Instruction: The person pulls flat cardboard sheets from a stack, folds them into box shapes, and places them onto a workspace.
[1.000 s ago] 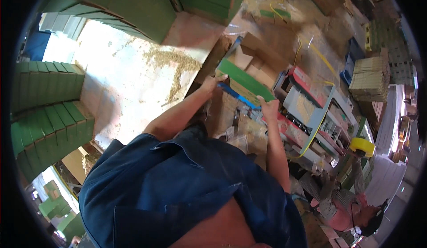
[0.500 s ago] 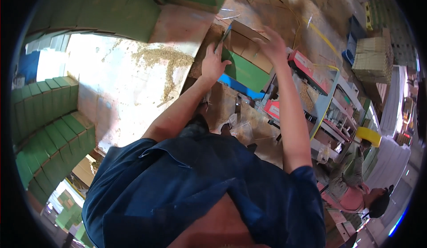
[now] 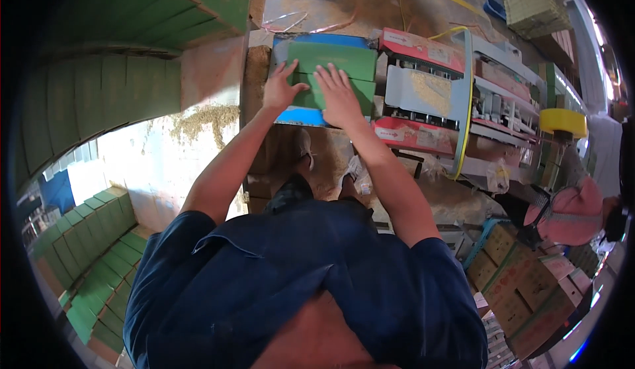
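A green cardboard box point(image 3: 334, 54) lies in front of me with its top flaps folded down, their edges meeting in a seam across the middle. It rests on a blue surface point(image 3: 303, 116) that shows along its near and far sides. My left hand point(image 3: 283, 88) lies on the left part of the flaps with its fingers spread. Flat on the right part of the lid is my right hand point(image 3: 339, 94), fingers stretched out. Right beside the box stands a machine with red side housings point(image 3: 423, 49) and a grey plate point(image 3: 433, 91) strewn with brown crumbs.
Stacked green boxes point(image 3: 99, 104) rise at the far left, and more green boxes point(image 3: 99, 237) stand lower left. A pale tabletop point(image 3: 192, 164) with brown debris lies left. At the right are a yellow tape roll point(image 3: 563, 123), a person in pink point(image 3: 569, 213) and brown cartons point(image 3: 516, 283).
The box's raised flaps have been folded down, and both hands have come down flat onto them. My view has turned, so the box and machine now sit straighter across it.
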Demonstrator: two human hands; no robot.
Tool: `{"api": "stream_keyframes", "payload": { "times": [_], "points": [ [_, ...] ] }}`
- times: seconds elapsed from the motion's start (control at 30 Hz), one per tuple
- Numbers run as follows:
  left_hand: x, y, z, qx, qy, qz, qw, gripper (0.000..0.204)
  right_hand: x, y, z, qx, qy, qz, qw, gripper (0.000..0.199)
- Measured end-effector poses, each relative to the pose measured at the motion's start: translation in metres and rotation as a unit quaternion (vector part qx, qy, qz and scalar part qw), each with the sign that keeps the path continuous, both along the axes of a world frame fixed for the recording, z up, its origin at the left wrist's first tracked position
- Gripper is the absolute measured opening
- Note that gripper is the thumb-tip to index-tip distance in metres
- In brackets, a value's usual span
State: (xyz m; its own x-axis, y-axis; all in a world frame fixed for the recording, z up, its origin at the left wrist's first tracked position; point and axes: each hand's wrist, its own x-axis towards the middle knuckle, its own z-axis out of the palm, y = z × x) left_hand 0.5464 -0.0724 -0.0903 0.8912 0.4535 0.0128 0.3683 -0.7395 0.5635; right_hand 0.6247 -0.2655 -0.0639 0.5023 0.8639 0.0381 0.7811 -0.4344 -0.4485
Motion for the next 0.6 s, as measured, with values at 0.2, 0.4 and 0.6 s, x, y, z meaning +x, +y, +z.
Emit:
{"api": "stream_keyframes", "payload": {
  "times": [0.2,0.4,0.6],
  "points": [
    [0.069,-0.086,0.002,0.002,-0.030,-0.048,0.998,0.074,0.003,-0.080,0.002,0.015,-0.015,-0.112,0.994,0.069],
    [0.089,-0.126,0.009,-0.082,0.032,-0.038,0.995,0.042,-0.090,-0.115,0.027,0.050,0.124,-0.132,0.982,0.055],
    [0.043,-0.111,0.008,-0.268,-0.021,-0.162,0.949,0.051,-0.067,-0.131,0.039,0.097,0.301,-0.176,0.932,0.039]
  ]
}}
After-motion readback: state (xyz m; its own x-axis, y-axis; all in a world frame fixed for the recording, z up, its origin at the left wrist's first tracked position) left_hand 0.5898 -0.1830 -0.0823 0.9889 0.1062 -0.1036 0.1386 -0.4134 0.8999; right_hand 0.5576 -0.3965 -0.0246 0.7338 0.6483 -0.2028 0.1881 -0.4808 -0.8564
